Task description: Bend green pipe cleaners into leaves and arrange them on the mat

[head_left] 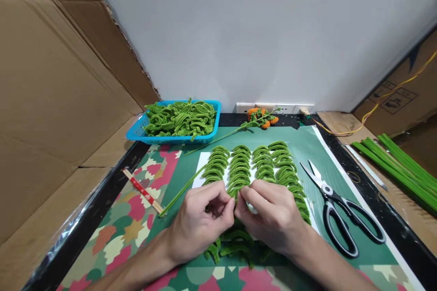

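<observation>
My left hand (205,213) and my right hand (273,207) meet above the white sheet, thumbs and forefingers pinched nearly tip to tip. A bit of green pipe cleaner (235,193) shows between the fingertips; most of it is hidden by the fingers. Under and beyond my hands, curved green pipe-cleaner pieces (240,163) lie in several columns on the white sheet (201,163). More loose curved pieces (237,248) rest below my wrists. A long straight green pipe cleaner (180,192) slants across the mat left of my left hand.
A blue basket (174,138) heaped with green pieces stands at the back left. Orange flowers (262,117) lie near the wall sockets. Scissors (336,200), blades apart, rest right on the green mat (307,145). Paper-wrapped chopsticks (142,191) lie left, green stems (396,168) far right.
</observation>
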A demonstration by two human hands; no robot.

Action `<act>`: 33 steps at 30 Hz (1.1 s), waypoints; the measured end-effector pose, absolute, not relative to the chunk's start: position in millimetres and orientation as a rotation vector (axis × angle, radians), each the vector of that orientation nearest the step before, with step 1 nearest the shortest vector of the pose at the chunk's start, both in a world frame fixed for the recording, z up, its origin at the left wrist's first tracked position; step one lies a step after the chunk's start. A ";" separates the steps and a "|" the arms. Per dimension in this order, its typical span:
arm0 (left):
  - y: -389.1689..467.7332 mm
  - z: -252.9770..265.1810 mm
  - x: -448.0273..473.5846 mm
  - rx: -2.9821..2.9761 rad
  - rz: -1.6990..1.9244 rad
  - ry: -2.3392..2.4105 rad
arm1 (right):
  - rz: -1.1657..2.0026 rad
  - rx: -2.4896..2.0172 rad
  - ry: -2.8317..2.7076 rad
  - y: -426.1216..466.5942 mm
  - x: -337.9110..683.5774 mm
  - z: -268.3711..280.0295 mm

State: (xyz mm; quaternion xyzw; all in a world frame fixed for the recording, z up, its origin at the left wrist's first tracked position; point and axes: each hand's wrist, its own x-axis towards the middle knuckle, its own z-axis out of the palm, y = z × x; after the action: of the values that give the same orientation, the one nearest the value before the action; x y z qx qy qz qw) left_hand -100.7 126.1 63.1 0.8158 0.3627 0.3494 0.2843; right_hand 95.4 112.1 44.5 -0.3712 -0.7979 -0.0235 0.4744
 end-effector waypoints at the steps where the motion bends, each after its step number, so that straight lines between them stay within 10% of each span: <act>1: 125.7 62.7 -101.0 2.184 0.939 0.976 | -0.067 -0.896 -1.955 112.7 95.8 44.4; 33: 139.6 57.8 -107.5 2.314 0.995 0.999 | -0.139 -0.910 -1.977 116.2 103.9 46.7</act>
State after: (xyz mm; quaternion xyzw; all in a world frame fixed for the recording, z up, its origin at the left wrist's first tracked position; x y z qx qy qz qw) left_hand -107.5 139.6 57.8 0.8342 0.3601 0.3585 0.2145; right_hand 103.9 116.2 46.7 -0.3699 -0.8040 -0.0565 0.4622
